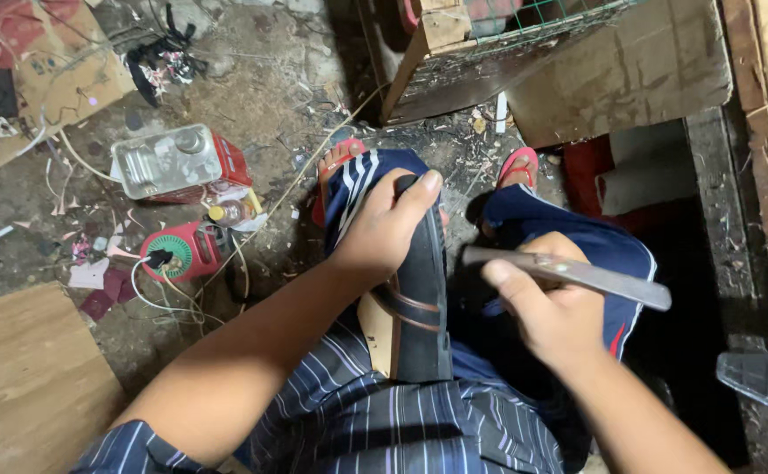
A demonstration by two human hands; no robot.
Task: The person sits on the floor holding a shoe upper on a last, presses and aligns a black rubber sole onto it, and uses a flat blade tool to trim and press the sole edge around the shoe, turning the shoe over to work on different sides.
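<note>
A dark sandal (pixel 419 307) with a tan insole edge is stood upright on the lap and is clasped at its upper end by the left hand (pixel 384 230). A flat metal blade (pixel 568 274) is gripped in the clenched right hand (pixel 552 312), just right of the sandal. On the littered floor (pixel 261 96) to the left, a red device (pixel 182 252) and a clear plastic container (pixel 166 161) are seen.

Sandal (pixel 414 307) toe hidden; tread (pixel 766 377) cut off
</note>
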